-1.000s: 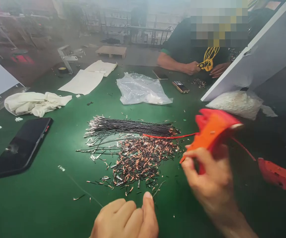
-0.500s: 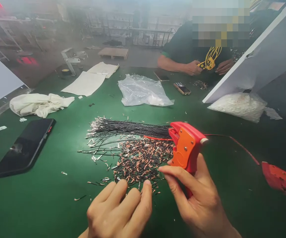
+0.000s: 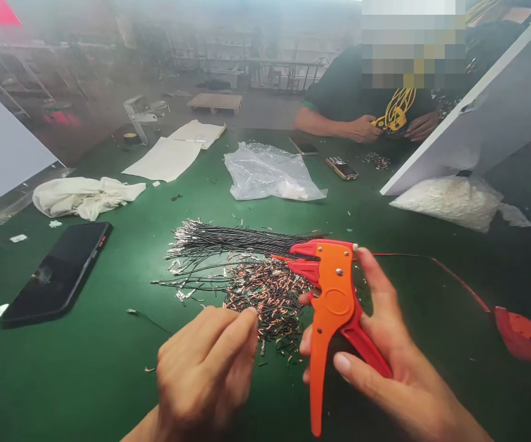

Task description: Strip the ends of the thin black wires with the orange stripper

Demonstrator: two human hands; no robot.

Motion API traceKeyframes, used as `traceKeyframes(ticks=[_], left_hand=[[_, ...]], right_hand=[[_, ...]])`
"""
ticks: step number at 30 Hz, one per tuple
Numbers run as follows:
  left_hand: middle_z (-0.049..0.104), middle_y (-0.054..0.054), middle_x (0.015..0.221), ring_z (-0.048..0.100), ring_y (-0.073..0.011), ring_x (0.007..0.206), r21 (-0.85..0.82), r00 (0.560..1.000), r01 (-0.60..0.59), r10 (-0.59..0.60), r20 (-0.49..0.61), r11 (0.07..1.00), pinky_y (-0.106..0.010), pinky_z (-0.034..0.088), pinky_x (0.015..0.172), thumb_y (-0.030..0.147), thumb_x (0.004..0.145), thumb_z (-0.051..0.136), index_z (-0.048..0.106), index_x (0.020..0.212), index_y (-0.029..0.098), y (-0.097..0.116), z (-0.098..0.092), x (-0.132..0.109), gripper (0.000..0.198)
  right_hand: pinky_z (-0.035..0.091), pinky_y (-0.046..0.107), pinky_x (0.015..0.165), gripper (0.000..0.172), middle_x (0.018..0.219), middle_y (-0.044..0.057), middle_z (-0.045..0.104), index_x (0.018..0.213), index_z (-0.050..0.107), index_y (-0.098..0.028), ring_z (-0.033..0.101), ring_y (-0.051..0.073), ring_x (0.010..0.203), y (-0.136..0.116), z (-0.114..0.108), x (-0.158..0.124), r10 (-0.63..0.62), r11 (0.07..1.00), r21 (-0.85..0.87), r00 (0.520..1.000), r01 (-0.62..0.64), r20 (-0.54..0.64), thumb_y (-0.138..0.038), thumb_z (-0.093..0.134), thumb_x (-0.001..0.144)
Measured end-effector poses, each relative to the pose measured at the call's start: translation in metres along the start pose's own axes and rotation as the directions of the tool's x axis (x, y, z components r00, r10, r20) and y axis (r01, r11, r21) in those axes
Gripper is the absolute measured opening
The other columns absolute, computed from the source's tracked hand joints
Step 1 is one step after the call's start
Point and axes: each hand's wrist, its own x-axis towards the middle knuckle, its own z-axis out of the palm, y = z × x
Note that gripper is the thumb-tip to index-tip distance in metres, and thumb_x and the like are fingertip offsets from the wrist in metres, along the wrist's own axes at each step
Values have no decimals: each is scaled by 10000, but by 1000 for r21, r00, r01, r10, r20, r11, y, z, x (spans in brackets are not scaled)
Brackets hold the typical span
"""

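My right hand point(image 3: 398, 356) holds orange and red wire strippers point(image 3: 336, 294), fingers around the handles and jaws pointing left, nothing visible between the jaws. My left hand point(image 3: 207, 362) is closed in a pinch just left of the strippers. A thin black wire point(image 3: 148, 320) with a metal terminal on its end sticks out leftward from that hand; its other end is hidden by the fingers. Beyond the hands lies a bundle of black wires point(image 3: 237, 238) with silver terminals at the left. A heap of short wire offcuts point(image 3: 269, 294) with copper ends spreads in front of it.
A black phone point(image 3: 58, 273) lies at left, near a white cloth point(image 3: 88, 195). Farther back are papers point(image 3: 164, 158) and a clear plastic bag point(image 3: 272, 172). Another red-orange tool point(image 3: 527, 337) rests at right. Across the table, a person's hands point(image 3: 364, 129) hold yellow wires.
My right hand has turned the strippers so their broad side faces me. My left hand has shifted slightly left and turned, and the wire with the terminal now shows beside it.
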Motion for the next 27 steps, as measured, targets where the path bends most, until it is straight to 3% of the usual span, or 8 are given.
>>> traceKeyframes(ticks=[1,2,6,9,13,18,21,27], left_hand=[[650,-31,703,553,-93,612,20,1000,-14,15,-9,1000,-212,449,565,-44,783,674,656,959,83,-1,-1,1,217],[646,-27,691,542,-94,604,41,999,-29,30,-11,999,-215,438,557,-44,776,684,659,963,82,-2,-2,2,227],[641,-14,664,508,-102,587,102,998,-51,54,-28,993,-230,405,545,-30,766,703,670,970,97,-6,-6,4,243],[639,-6,646,488,-98,575,129,998,-57,60,-23,990,-230,383,541,-44,750,712,676,982,93,-11,-9,6,272],[634,-11,632,500,-104,578,147,996,-72,79,-41,987,-237,377,546,-57,736,716,674,963,72,-16,-13,11,264],[629,-16,639,487,-119,594,174,996,-65,75,-51,983,-255,384,568,-48,729,718,685,958,78,-19,-18,16,263],[637,-19,639,467,-120,592,198,994,-91,100,-38,976,-253,369,556,-30,728,730,695,956,86,-19,-20,17,258],[662,-12,676,465,-132,617,216,997,-63,72,-37,974,-287,348,611,-1,786,687,703,949,157,-18,-20,20,227]], right_hand=[[596,456,838,912,987,28,687,1502,-93,-436,711,225,906,1,-1,1,31,996,88,999,-34,40,-216,563,909],[588,444,851,882,998,34,688,1514,2,-412,702,225,927,3,-2,2,56,984,162,995,-68,79,-230,600,893],[561,354,826,480,1021,66,676,1288,557,-231,678,199,879,7,2,5,195,853,432,947,-292,254,-275,686,828],[539,421,891,306,1034,66,690,1117,644,-199,683,201,912,6,11,6,287,678,596,901,-430,325,-199,680,813],[529,564,894,230,955,25,676,1030,625,-199,676,189,866,8,22,5,298,506,711,873,-487,386,-156,677,810],[554,372,751,335,927,33,666,1090,609,-177,670,163,793,18,23,5,291,538,672,860,-509,419,-190,742,782],[530,360,755,438,938,57,689,1151,593,-170,667,169,794,21,21,5,325,605,617,863,-504,387,-221,778,758],[472,327,740,459,872,43,665,1032,607,-171,611,167,768,20,18,5,314,788,425,884,-446,346,-373,832,688]])
